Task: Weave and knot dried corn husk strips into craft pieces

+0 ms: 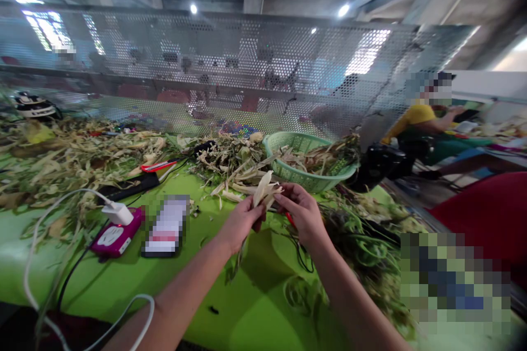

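Pale dried leaf strips [262,191], resembling corn husk, are gathered in a small bundle between both hands above the green table. My left hand [244,224] pinches the bundle from the left, with a thin stalk-like end hanging below it. On the other side, my right hand [302,211] has its thumb and fingers closed on the strips' right edge. A red object [290,219] shows partly beside the right palm; I cannot tell what it is or whether it is held. Loose dried strips [236,189] lie just beyond the hands.
A green plastic basket [317,178] holds dried plant matter. Heaps of dried leaves [82,153] cover the left, with a red cutter [160,166] near them. A phone [167,225] and a purple power strip [119,233] lie left. A person [420,115] in yellow sits right.
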The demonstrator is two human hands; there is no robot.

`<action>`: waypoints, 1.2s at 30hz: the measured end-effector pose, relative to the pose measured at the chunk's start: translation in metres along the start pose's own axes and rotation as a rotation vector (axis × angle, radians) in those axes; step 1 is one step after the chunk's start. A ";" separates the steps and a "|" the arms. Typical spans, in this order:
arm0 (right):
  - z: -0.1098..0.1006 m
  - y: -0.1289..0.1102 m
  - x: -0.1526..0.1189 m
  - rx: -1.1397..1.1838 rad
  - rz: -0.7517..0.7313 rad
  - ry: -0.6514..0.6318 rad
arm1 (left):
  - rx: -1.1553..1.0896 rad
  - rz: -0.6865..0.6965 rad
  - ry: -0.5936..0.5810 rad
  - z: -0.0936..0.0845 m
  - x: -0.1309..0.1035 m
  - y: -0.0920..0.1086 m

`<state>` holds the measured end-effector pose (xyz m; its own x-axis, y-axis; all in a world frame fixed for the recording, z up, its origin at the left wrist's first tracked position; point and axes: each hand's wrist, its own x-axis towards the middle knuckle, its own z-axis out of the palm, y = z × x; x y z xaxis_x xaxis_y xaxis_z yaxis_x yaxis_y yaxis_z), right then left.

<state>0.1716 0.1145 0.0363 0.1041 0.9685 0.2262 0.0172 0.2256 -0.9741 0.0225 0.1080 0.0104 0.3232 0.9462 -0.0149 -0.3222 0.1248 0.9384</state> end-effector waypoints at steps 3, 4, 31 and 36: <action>0.000 -0.001 -0.001 -0.010 -0.031 -0.025 | -0.034 -0.026 -0.023 -0.001 0.001 -0.002; 0.000 -0.001 -0.002 -0.010 -0.048 -0.014 | -0.044 -0.043 -0.033 -0.001 0.002 -0.004; -0.004 -0.005 0.001 0.271 0.008 0.010 | 0.078 -0.205 -0.117 0.005 -0.010 0.012; -0.005 -0.003 0.002 0.259 0.003 -0.031 | 0.082 -0.245 -0.143 0.002 -0.008 0.008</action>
<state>0.1767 0.1150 0.0395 0.0735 0.9711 0.2271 -0.2384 0.2382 -0.9415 0.0188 0.1007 0.0188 0.5063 0.8385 -0.2013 -0.1476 0.3143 0.9378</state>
